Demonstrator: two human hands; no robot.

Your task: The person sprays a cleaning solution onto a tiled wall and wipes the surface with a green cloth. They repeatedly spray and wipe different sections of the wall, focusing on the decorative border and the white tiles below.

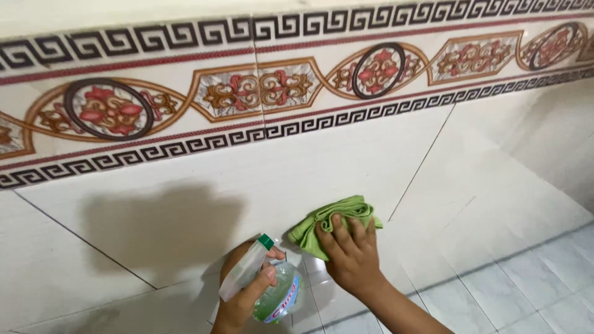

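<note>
Left hand (244,297): fingers wrapped around clear spray bottle (267,286), low against wall. Right hand (352,256): fingers spread flat, pressing green cloth (331,219) onto white wall tile (247,179). Patterned border band (247,93) above; floor tiles (532,278) right.

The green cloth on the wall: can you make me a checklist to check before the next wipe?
1. Right hand flat on the green cloth: ok.
2. Cloth pressed against the white wall tile: ok.
3. Cloth spread open: not ok, it is bunched up.
4. Left hand has a grip on the spray bottle: ok.
5. Nozzle aimed at the tile: cannot tell.
6. Tile wet with spray: cannot tell.
</note>
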